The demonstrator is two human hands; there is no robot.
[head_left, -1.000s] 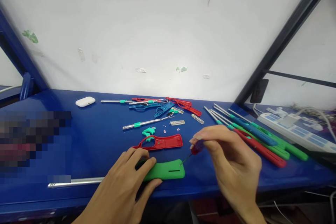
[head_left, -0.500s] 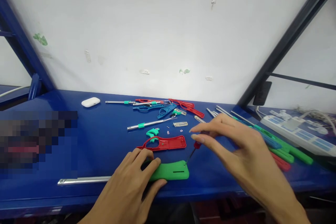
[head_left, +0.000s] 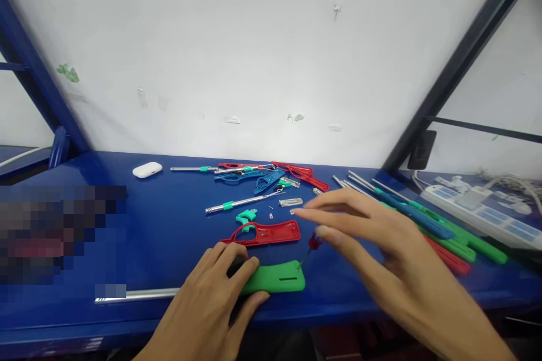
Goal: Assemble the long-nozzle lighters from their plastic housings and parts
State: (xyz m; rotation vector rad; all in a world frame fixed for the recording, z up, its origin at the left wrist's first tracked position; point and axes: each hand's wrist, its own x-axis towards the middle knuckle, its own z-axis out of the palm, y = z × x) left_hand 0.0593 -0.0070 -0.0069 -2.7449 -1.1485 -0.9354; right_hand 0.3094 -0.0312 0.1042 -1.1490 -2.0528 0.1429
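My left hand (head_left: 209, 302) lies on the near end of a green plastic handle shell (head_left: 275, 277) at the front of the blue bench, fingers curled over it. Its metal tube (head_left: 135, 294) sticks out to the left. My right hand (head_left: 381, 248) hovers right of the shell, fingers stretched towards the left. The thumb and a finger pinch a small red-handled screwdriver (head_left: 314, 242). The screwdriver leans, with its tip on the shell's right end. A red handle shell (head_left: 271, 232) lies open just behind, and a teal trigger piece (head_left: 246, 216) lies beside it.
Behind lie loose red and blue shells and metal tubes (head_left: 262, 172), a small metal part (head_left: 291, 202) and a white earbud case (head_left: 147, 170). Several assembled long lighters (head_left: 440, 225) lie at the right, before a white power strip (head_left: 478, 208). A white wall backs the bench.
My right hand has uncurled and reached left, its fingers stretched out over the screwdriver. The left hand and the green shell have stayed put. The view has shifted slightly.
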